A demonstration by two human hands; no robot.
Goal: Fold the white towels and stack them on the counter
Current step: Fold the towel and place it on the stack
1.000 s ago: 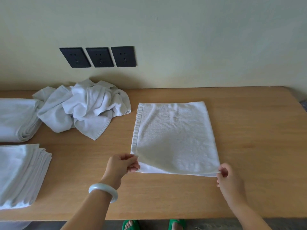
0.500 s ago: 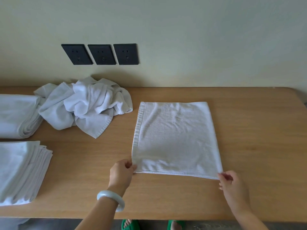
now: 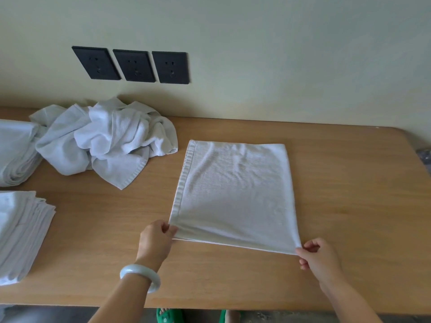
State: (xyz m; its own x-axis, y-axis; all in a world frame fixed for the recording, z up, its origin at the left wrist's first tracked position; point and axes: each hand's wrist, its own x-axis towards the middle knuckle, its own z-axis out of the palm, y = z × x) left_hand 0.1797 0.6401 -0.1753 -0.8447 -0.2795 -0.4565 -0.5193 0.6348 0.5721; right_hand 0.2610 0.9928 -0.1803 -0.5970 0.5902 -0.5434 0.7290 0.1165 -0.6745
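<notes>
One white towel [image 3: 235, 194] lies folded in a flat rectangle on the wooden bench [image 3: 349, 183], right of centre, with a hemmed band running down its left side and faint creases across the top layer. Both hands pinch its near corners. The left hand [image 3: 156, 241] has the near left corner with the thumb on top, and the right hand [image 3: 319, 259] has the near right corner, fingers curled round the cloth. The near edge stands a little off the bench, and a lower layer peeks out beneath it by the left hand. Half a second ago that edge lay flat on the wood with the hands at the same corners — now it is raised. Left of the towel sit a crumpled heap [image 3: 105, 141] of towels and a folded stack [image 3: 21, 234] — neither has moved.
</notes>
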